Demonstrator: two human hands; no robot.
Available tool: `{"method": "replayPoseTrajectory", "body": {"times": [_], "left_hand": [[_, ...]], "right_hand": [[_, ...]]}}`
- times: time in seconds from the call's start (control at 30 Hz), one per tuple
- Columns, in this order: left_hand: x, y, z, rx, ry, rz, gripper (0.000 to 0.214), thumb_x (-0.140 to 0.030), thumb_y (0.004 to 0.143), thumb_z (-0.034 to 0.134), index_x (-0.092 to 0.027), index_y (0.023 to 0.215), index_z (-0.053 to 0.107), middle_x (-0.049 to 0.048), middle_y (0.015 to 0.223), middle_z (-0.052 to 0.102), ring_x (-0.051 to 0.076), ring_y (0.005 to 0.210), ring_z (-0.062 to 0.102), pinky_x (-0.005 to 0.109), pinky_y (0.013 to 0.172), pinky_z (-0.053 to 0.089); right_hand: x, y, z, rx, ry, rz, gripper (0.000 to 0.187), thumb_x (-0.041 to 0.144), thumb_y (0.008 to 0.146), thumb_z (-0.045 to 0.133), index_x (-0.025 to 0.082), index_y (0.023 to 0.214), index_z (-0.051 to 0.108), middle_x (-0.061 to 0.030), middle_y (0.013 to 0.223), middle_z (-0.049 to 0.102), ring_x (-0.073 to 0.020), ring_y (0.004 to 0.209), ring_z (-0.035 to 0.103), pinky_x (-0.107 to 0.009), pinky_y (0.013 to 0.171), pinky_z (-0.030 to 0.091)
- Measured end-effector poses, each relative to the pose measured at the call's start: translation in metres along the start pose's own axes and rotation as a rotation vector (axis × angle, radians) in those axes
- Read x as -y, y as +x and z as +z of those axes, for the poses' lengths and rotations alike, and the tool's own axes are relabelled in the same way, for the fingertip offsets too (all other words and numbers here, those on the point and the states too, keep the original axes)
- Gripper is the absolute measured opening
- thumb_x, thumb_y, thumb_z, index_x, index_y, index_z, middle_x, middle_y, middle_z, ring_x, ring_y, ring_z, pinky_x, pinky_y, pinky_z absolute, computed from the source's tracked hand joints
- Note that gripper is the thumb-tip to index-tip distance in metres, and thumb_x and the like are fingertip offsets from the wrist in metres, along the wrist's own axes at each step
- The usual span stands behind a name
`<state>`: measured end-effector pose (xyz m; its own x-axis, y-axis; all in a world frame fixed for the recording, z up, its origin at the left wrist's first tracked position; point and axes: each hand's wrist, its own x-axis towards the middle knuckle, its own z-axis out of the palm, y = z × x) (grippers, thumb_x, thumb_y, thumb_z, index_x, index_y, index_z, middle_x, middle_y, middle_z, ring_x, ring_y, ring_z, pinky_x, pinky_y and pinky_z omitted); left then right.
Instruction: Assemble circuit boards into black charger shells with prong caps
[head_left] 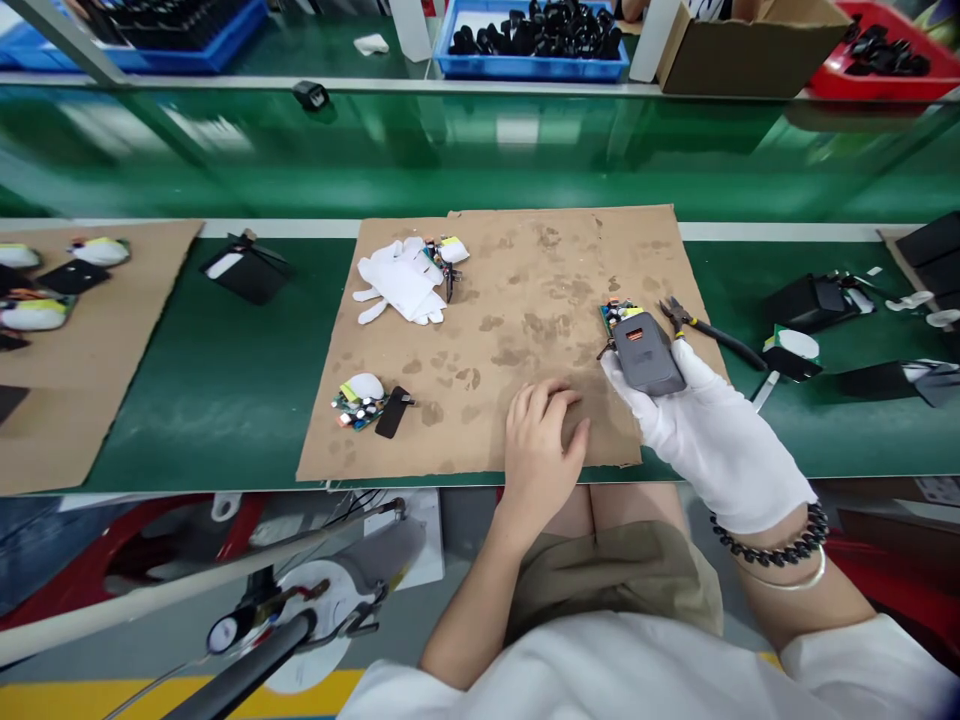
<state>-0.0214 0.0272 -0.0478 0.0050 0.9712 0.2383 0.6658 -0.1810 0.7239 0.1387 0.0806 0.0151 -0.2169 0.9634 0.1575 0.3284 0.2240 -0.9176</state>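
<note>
Right hand point(701, 435), centre right: fingers clasp a grey case point(649, 358). Left hand point(541, 440), below centre: fingers slightly apart.

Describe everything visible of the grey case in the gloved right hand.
The grey case is boxy, with rounded corners and a matte, plastic-looking surface. An orange slot shows near its far end. It is held, turned askew, in the gloved right hand, over the cardboard sheet. A circuit board shows beyond it; whether they are joined is unclear.

A dark grey casing point(649, 358) with an orange slot rests in gloved right fingers point(628, 390).
</note>
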Motion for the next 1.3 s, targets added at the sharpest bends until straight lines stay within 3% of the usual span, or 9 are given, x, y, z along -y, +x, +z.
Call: {"method": "replayPoseTrajectory", "body": {"times": [0.13, 0.23, 0.43, 0.6, 0.7, 0.77, 1.0, 1.17, 1.3], "left_hand": [[0.0, 0.0, 0.0, -0.016, -0.013, -0.001, 0.019, -0.018, 0.093, 0.059, -0.024, 0.11, 0.063, 0.006, 0.122, 0.068, 0.025, 0.117, 0.058, 0.044, 0.107, 0.045], [0.0, -0.001, 0.001, -0.012, -0.003, 0.013, 0.02, -0.018, 0.093, 0.059, -0.024, 0.112, 0.062, 0.0059, 0.123, 0.068, 0.025, 0.118, 0.058, 0.045, 0.109, 0.044], [0.002, -0.002, 0.004, -0.048, 0.066, 0.055, 0.02, -0.018, 0.093, 0.059, -0.022, 0.112, 0.062, 0.0072, 0.123, 0.067, 0.026, 0.118, 0.058, 0.048, 0.111, 0.044], [0.0, -0.005, 0.007, -0.044, 0.129, 0.057, 0.021, -0.018, 0.092, 0.058, -0.023, 0.112, 0.061, 0.0077, 0.123, 0.066, 0.028, 0.117, 0.059, 0.051, 0.107, 0.048], [-0.003, -0.007, 0.01, -0.025, 0.212, 0.125, 0.027, -0.024, 0.093, 0.058, -0.023, 0.12, 0.06, 0.0093, 0.128, 0.065, 0.03, 0.121, 0.059, 0.058, 0.113, 0.043], [-0.004, -0.007, 0.011, 0.024, 0.274, 0.186, 0.036, -0.033, 0.094, 0.059, -0.023, 0.129, 0.056, 0.0107, 0.135, 0.063, 0.032, 0.128, 0.056, 0.063, 0.118, 0.037], [-0.006, -0.007, 0.01, 0.143, 0.344, 0.192, 0.057, -0.055, 0.094, 0.055, -0.024, 0.141, 0.049, 0.0081, 0.153, 0.051, 0.031, 0.146, 0.042, 0.065, 0.124, 0.029], [-0.008, -0.006, 0.008, 0.147, 0.314, 0.17, 0.055, -0.052, 0.092, 0.061, -0.024, 0.139, 0.052, 0.0087, 0.151, 0.052, 0.031, 0.145, 0.043, 0.064, 0.124, 0.028], [-0.01, -0.002, 0.008, 0.148, 0.3, 0.161, 0.054, -0.05, 0.09, 0.064, -0.024, 0.136, 0.054, 0.0093, 0.15, 0.054, 0.031, 0.143, 0.045, 0.064, 0.125, 0.027]], "right_hand": [[-0.006, -0.009, 0.003, -0.322, -0.067, -0.081, 0.025, 0.04, 0.098, 0.058, 0.027, 0.118, 0.064, -0.005, 0.112, 0.074, -0.0215, 0.102, 0.074, -0.041, 0.084, 0.065], [-0.019, -0.023, 0.002, -0.553, -0.37, -0.289, 0.032, 0.031, 0.081, 0.081, 0.026, 0.109, 0.067, -0.0078, 0.11, 0.074, -0.0263, 0.102, 0.074, -0.044, 0.092, 0.062], [-0.054, -0.037, 0.004, -0.363, -0.757, -0.408, 0.018, 0.027, 0.091, 0.069, 0.024, 0.109, 0.07, -0.0095, 0.111, 0.077, -0.0247, 0.094, 0.077, -0.037, 0.08, 0.065], [-0.034, -0.023, -0.019, -0.095, -0.853, -0.379, 0.014, 0.027, 0.09, 0.066, 0.024, 0.103, 0.072, -0.0056, 0.102, 0.079, -0.024, 0.082, 0.078, -0.033, 0.063, 0.062], [-0.01, 0.017, -0.043, 0.164, -0.655, -0.351, 0.014, 0.028, 0.084, 0.071, 0.027, 0.097, 0.073, 0.0006, 0.092, 0.079, -0.0209, 0.078, 0.076, -0.031, 0.067, 0.061], [-0.003, 0.065, -0.055, 0.186, -0.505, -0.291, 0.017, 0.032, 0.078, 0.076, 0.027, 0.094, 0.072, 0.001, 0.093, 0.078, -0.021, 0.082, 0.074, -0.033, 0.076, 0.061], [-0.046, 0.264, -0.052, -0.371, -0.572, -0.014, 0.036, 0.013, 0.074, 0.066, 0.016, 0.11, 0.064, -0.0104, 0.115, 0.071, -0.0257, 0.107, 0.064, -0.041, 0.101, 0.05], [-0.088, 0.299, -0.047, -0.302, -0.591, 0.121, 0.051, 0.013, 0.074, 0.068, 0.014, 0.124, 0.058, -0.0152, 0.117, 0.069, -0.0278, 0.105, 0.063, -0.042, 0.098, 0.05], [-0.108, 0.29, -0.06, -0.265, -0.617, 0.173, 0.092, 0.023, 0.077, 0.073, 0.007, 0.154, 0.027, -0.0222, 0.126, 0.065, -0.0319, 0.113, 0.062, -0.047, 0.101, 0.048]]}}
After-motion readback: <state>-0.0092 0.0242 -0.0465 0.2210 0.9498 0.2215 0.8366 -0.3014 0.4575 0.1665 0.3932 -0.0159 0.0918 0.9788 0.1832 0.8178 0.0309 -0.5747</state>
